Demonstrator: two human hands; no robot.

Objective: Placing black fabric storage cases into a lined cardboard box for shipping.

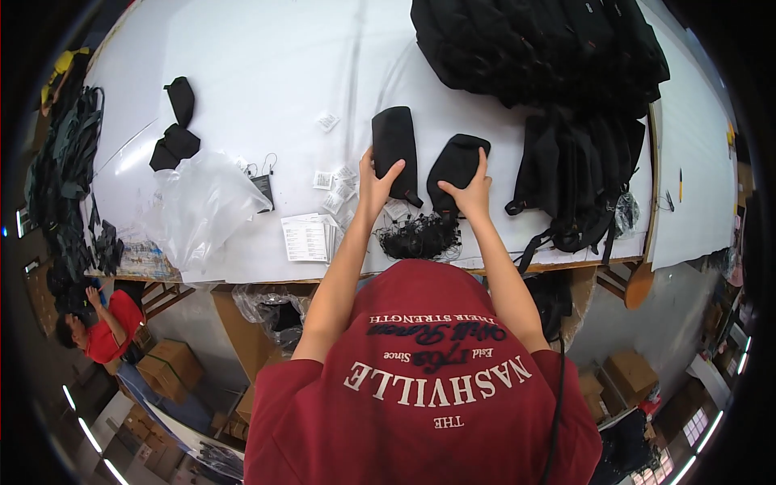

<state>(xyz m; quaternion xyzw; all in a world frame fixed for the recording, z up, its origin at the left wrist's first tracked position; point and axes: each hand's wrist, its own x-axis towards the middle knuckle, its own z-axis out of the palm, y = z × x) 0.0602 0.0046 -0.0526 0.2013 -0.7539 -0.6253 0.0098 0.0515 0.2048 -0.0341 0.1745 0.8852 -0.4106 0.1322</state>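
Left hand point(377, 186) pinches a long black pouch point(394, 141) between thumb and fingers; right hand point(470, 194) similarly holds a wider pouch point(456, 163), both over the white table point(283, 81). Tangled black cords point(418, 238) lie near the pouches' lower ends, so these ends could snag and drag them.

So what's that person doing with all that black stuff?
The person in the dark red T-shirt is handling two pouches at a white table. The left hand holds a long black pouch, and the right hand holds a shorter, wider black pouch. A tangled black heap lies close to the person. Off to the left are white papers and clear plastic; black bags are piled at the far right.
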